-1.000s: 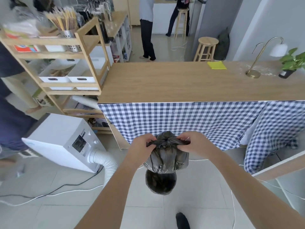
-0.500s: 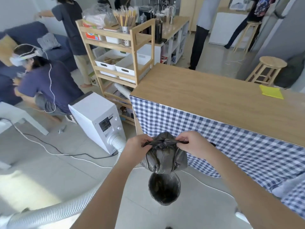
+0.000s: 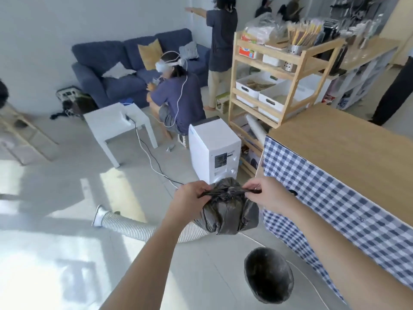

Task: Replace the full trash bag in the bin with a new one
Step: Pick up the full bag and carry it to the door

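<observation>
A full black trash bag (image 3: 226, 211) hangs in the air in front of me, gathered at its top. My left hand (image 3: 190, 199) grips the twisted neck from the left and my right hand (image 3: 267, 193) grips it from the right. The round black bin (image 3: 269, 275) stands on the floor below and to the right of the bag, with no bag visible inside it.
A wooden counter with a blue checked cloth (image 3: 335, 198) runs along the right. A white appliance (image 3: 215, 153) with a ribbed hose (image 3: 138, 228) stands ahead. Cables cross the floor. A crouching person (image 3: 176, 101), a white side table (image 3: 117, 123) and wooden shelves (image 3: 274, 81) lie beyond.
My view has swung left, away from the counter toward the room. The bag is now clear of the bin, which has shifted to the lower right. Both hands keep their grip.
</observation>
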`<act>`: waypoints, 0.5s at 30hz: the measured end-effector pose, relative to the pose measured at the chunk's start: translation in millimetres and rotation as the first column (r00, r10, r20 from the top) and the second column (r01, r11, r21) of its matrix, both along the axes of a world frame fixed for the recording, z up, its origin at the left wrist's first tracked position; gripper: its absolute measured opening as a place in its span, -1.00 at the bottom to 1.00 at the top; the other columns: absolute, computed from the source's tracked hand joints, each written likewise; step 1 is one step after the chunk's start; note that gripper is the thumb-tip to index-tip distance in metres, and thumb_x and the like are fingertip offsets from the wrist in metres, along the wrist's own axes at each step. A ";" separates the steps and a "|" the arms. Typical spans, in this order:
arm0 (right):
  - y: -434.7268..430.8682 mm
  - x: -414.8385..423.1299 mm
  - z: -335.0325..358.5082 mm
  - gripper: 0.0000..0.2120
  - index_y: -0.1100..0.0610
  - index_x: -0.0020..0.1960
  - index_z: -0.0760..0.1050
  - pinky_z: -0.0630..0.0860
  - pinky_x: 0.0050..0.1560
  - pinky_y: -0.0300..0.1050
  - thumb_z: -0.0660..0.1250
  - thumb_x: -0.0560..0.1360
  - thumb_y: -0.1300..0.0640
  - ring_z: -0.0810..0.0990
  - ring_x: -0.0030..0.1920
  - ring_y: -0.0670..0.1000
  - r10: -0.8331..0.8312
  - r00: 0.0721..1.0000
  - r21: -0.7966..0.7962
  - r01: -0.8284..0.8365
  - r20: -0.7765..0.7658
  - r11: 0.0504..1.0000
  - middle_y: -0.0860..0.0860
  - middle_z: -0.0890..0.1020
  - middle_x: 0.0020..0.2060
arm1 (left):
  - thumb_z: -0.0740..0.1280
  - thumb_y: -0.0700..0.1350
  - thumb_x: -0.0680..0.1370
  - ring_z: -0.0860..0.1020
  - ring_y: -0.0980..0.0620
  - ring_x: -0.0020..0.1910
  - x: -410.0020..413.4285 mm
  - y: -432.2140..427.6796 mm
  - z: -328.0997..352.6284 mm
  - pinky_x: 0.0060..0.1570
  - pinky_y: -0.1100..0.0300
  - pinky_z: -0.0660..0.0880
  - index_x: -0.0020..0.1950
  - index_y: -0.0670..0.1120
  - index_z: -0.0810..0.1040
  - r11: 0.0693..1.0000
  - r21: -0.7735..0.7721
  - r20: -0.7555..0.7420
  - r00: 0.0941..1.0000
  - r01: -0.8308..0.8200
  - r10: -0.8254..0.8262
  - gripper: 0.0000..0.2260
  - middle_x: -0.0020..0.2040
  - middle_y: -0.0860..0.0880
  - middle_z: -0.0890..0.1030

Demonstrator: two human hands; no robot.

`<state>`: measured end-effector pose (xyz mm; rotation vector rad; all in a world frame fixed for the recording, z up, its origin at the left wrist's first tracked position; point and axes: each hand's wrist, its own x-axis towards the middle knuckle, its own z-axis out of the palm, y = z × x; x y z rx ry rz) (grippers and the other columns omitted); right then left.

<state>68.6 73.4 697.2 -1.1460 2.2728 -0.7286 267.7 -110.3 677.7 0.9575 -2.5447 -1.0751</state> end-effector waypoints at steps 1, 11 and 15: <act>-17.2 6.8 0.0 -0.86 -0.09 0.09 0.69 0.53 0.18 -0.12 0.45 0.56 0.06 0.61 0.08 -0.22 0.029 1.000 -0.004 -0.029 0.002 1.000 -0.21 0.70 0.00 | 0.49 -0.11 0.53 0.59 0.18 -0.16 13.1 -10.4 0.5 -0.19 0.49 0.38 0.08 0.16 0.73 0.999 0.001 -0.008 0.999 -0.038 0.038 -0.81 -0.18 0.24 0.63; -155.9 100.9 1.1 -0.89 -0.11 0.00 0.70 0.58 0.05 -0.05 0.43 0.52 0.05 0.66 -0.02 -0.08 0.243 0.962 0.011 -0.244 -0.125 0.970 -0.20 0.71 -0.10 | 0.48 -0.13 0.54 0.61 0.13 -0.15 141.2 -72.2 2.4 -0.19 0.47 0.40 0.08 0.08 0.74 0.955 -0.034 0.011 0.955 -0.296 0.296 -0.84 -0.17 0.24 0.62; -198.3 139.7 -5.0 -0.86 -0.16 0.06 0.69 0.32 0.10 -0.02 0.38 0.55 -0.05 0.61 0.03 -0.05 0.334 0.901 0.073 -0.327 -0.276 0.942 -0.19 0.72 -0.05 | 0.47 -0.15 0.54 0.66 0.06 -0.08 185.9 -82.4 -3.0 -0.01 0.19 0.53 0.07 0.05 0.74 0.914 -0.025 0.016 0.914 -0.406 0.406 -0.84 -0.17 0.23 0.63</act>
